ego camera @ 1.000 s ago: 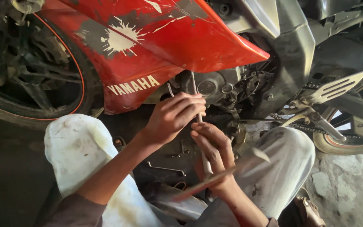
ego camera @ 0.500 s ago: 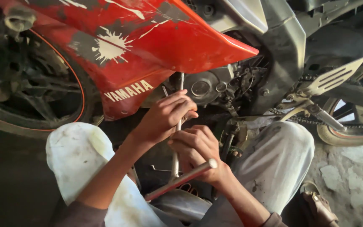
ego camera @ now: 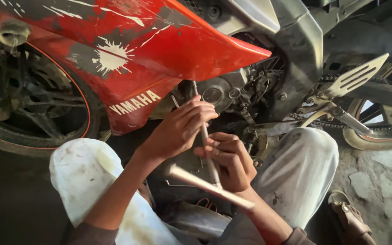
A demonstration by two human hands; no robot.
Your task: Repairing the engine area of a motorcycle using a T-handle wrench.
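Steel T-handle wrench (ego camera: 207, 149) now steeper in both hands' grip; crossbar lower.

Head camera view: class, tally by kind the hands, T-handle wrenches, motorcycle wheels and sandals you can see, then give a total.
Hands: 2, left hand and right hand
T-handle wrench: 1
Motorcycle wheels: 2, front wheel and rear wheel
Sandal: 1
Total: 6

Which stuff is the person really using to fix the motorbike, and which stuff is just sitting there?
Being used:
- T-handle wrench, gripped by both hands
- left hand on its shaft
- right hand lower down the shaft
- engine, where the wrench points

Just there:
- red fairing
- front wheel
- footrest
- drive chain
- sandal
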